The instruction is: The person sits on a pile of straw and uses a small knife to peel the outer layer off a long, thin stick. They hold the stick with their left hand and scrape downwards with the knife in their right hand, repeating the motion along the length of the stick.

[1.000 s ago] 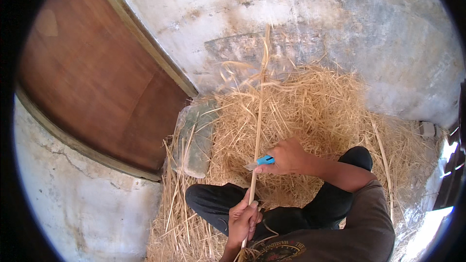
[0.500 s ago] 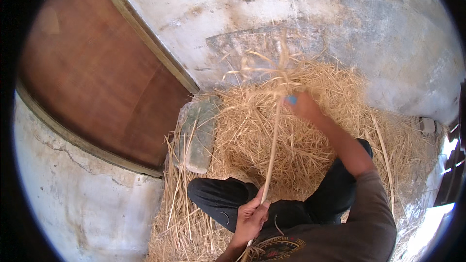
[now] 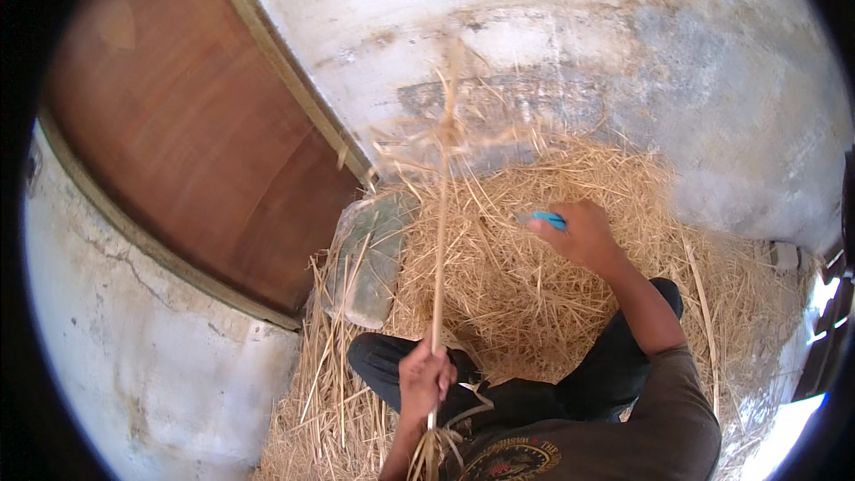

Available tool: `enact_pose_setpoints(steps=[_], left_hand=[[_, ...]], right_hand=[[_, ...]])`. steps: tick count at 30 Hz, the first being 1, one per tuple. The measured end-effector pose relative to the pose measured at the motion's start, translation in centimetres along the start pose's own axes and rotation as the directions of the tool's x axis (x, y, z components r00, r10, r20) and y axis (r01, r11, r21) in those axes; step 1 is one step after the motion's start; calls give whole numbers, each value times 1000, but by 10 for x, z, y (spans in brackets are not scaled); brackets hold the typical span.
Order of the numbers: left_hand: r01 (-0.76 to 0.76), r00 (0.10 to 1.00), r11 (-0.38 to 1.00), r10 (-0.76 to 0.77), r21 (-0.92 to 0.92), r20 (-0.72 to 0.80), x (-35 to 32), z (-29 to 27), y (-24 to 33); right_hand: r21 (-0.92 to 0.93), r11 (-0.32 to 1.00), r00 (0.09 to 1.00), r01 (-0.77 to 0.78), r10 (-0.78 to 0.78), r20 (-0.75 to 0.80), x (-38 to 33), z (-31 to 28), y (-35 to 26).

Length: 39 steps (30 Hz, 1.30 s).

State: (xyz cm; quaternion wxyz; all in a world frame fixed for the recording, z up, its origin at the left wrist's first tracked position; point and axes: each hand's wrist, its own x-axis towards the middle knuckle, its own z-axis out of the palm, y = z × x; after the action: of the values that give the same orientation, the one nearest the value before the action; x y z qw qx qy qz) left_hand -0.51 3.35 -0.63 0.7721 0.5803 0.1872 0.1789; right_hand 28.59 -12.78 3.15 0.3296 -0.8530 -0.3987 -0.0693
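The left hand (image 3: 420,379) is closed round the stalk (image 3: 440,276)'s lower part; a loose hold could let it twist. Farther off, over the straw (image 3: 499,289), the right hand (image 3: 581,233) grips the knife (image 3: 549,220), whose bared blade (image 3: 525,217) could cut the left hand if pulled nearer carelessly; the stalk's blurred top (image 3: 450,129), before the wall (image 3: 739,80), might snag.

Long pale stalk (image 3: 441,258), blue knife (image 3: 549,219) apart

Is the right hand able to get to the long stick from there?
Probably yes: the right hand seems close enough, and nothing appears to stand between it and the long stick, with only loose straw below. It holds a blue cutter, though.
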Motion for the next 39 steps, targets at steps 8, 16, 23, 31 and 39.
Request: enact_pose_setpoints(steps=[8, 16, 23, 31, 39], left_hand=[[-418, 907, 904, 411, 91, 89, 90, -8, 54], [-562, 820, 803, 573, 201, 3, 115, -2, 54], [-506, 856, 855, 514, 118, -54, 95, 12, 45], [-515, 851, 851, 522, 100, -64, 85, 7, 41], [-561, 824, 823, 566, 93, -31, 88, 37, 26]], right_hand=[[493, 845, 975, -208, 222, 31, -108, 22, 12], [-118, 893, 813, 434, -332, 478, -118, -77, -176], [-123, 697, 679, 706, -619, 394, -119, -100, -273], [-103, 623, 610, 775, -696, 379, -122, -88, -286], [-104, 601, 588, 792, -707, 394, -127, -84, -283]])
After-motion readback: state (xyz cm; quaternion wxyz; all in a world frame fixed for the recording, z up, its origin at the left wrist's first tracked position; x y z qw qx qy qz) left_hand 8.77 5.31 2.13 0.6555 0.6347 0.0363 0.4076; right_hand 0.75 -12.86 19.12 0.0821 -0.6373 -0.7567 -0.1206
